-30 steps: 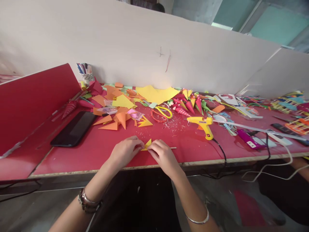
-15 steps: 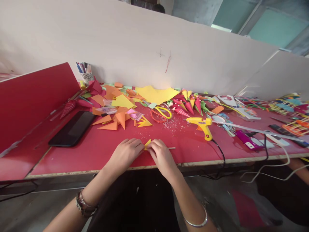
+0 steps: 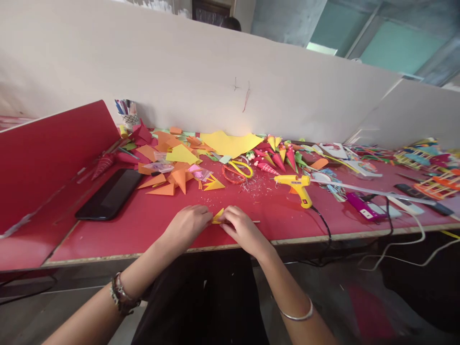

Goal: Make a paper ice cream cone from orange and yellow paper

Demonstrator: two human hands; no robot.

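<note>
Both my hands meet near the front edge of the red table (image 3: 136, 235), with a small piece of yellow paper (image 3: 217, 216) pinched between them. My left hand (image 3: 190, 223) grips its left side with the fingers bent over it. Pressing on the paper's right side is my right hand (image 3: 242, 227), thumb and fingers closed. A thin pale stick (image 3: 256, 222) pokes out to the right from under my right hand; its other end is hidden. Behind my hands lie yellow paper cones (image 3: 214, 183) and orange paper pieces (image 3: 179, 177).
A yellow glue gun (image 3: 295, 184) lies right of my hands, its cord hanging over the edge. Yellow-handled scissors (image 3: 241, 168) rest behind, and a black phone (image 3: 109, 194) lies left. Pink paper cones (image 3: 278, 160), a pen cup (image 3: 128, 117) and a purple power strip (image 3: 365, 207) are farther off.
The view has shifted slightly, and things on the right appear a little farther left. My hands keep the same hold on the yellow paper, which looks slightly more tilted.
</note>
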